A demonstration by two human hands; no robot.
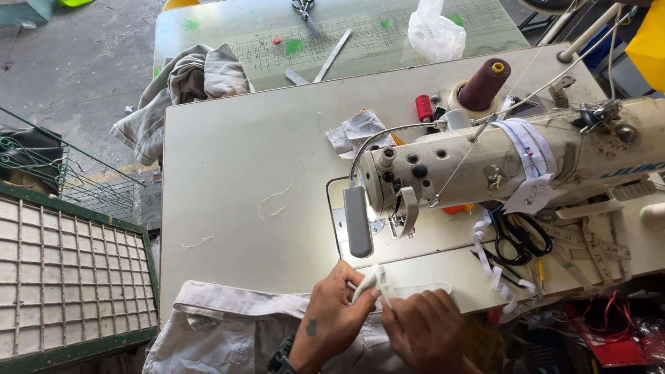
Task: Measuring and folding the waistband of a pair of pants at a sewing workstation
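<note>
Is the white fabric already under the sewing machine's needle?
No: both the left hand and right hand hold the white fabric at the table's near edge, short of the sewing machine needle.

We have the sewing machine [485, 166] on the table [235, 173], right of its middle. The scissors [516, 239] lie before it, the thread cone [485, 83] behind, a cloth heap [180, 90] at the far left corner.

Black scissors [518, 239] lie beside the sewing machine [485, 166]; a maroon thread cone [485, 84] stands behind; grey cloth [181, 93] drapes the table corner.
</note>
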